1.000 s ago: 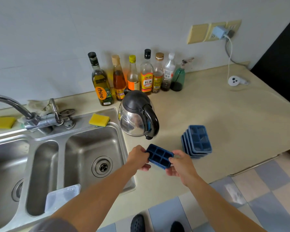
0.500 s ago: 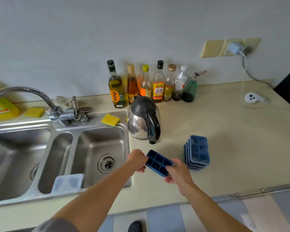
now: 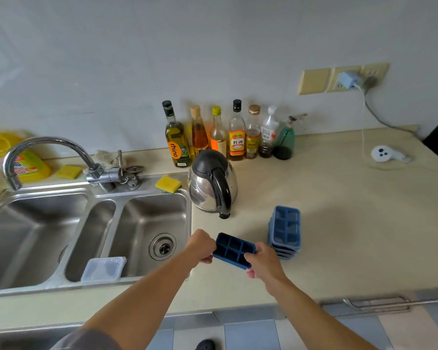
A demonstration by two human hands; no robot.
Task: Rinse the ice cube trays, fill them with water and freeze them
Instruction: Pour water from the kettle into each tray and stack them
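Observation:
A dark blue ice cube tray [image 3: 233, 250] is held just above the cream counter, right of the sink. My left hand [image 3: 201, 247] grips its left end and my right hand [image 3: 263, 263] grips its right end. A stack of several lighter blue ice cube trays [image 3: 285, 231] stands on the counter just right of my right hand. The steel sink [image 3: 137, 223] lies to the left, with the curved tap [image 3: 43, 150] over its left basin. A clear tray lid [image 3: 104, 269] leans on the sink's front rim.
A steel kettle [image 3: 213, 185] stands behind the held tray. Several bottles [image 3: 235, 132] line the wall. A yellow sponge [image 3: 168, 184] lies on the sink rim. A yellow detergent bottle [image 3: 25, 165] sits far left. A white plug [image 3: 383, 154] with its cord lies at the right.
Both hands keep hold of the dark tray, which stays in about the same place. The view has tilted up and left, showing more of the tap and the wall.

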